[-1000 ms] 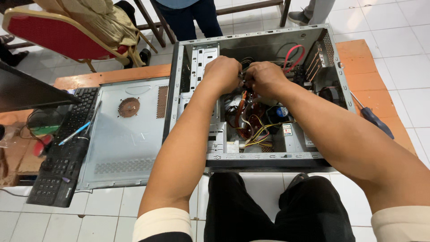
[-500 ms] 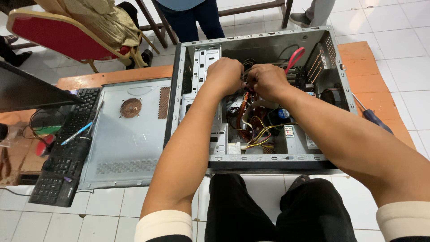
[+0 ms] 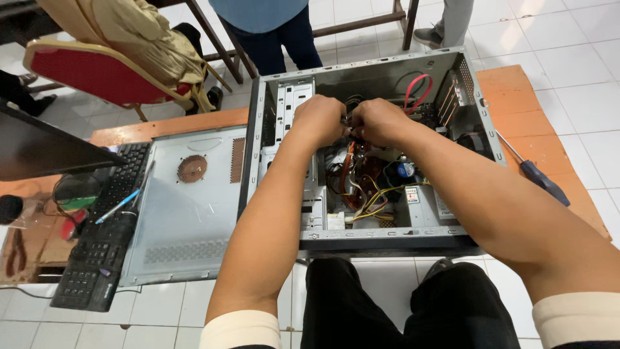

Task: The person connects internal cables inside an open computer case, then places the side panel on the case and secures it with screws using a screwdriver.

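Bundled internal cables [image 3: 349, 129] of the open grey metal computer case [image 3: 481, 110] lie pinched between closed left hand [image 3: 318, 118] and closed right hand [image 3: 380, 121], both equally near.

One head-worn camera looked steeply down and forward from above the person's lap, close over the open computer case [image 3: 381, 148]. It faced across the low wooden table [image 3: 549, 129] toward the tiled floor beyond, where the far edge seemed cut off.

The floor [image 3: 581, 39] has white square tiles under even light. A red chair [image 3: 97, 74] with a wooden frame stands behind the orange wooden surface [image 3: 542, 129].
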